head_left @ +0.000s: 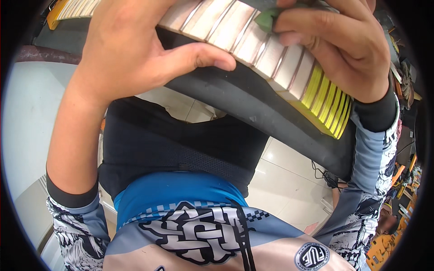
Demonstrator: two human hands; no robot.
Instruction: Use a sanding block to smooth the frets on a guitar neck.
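Observation:
A long row of thin blocks with pale whitish-pink edges point(217, 27) lies along the dark work surface point(271, 113), curving down to the right. Bright yellow-edged blocks point(323, 99) make up its right end. My left hand point(129, 49) is at the row's left part, thumb stretched out along the near side; its other fingers run out of the picture at the top. Pinched in the fingers of my right hand point(346, 45) is a small green piece point(266, 20), resting against the top of the pale blocks. What the green piece is made of, I cannot tell.
Another row of pale-edged blocks point(77, 8) sits in an orange-yellow holder point(53, 19) at the far left. A light panel point(36, 113) stands left of me. Black cables point(330, 178) hang on the right, and orange parts point(382, 248) crowd the lower right.

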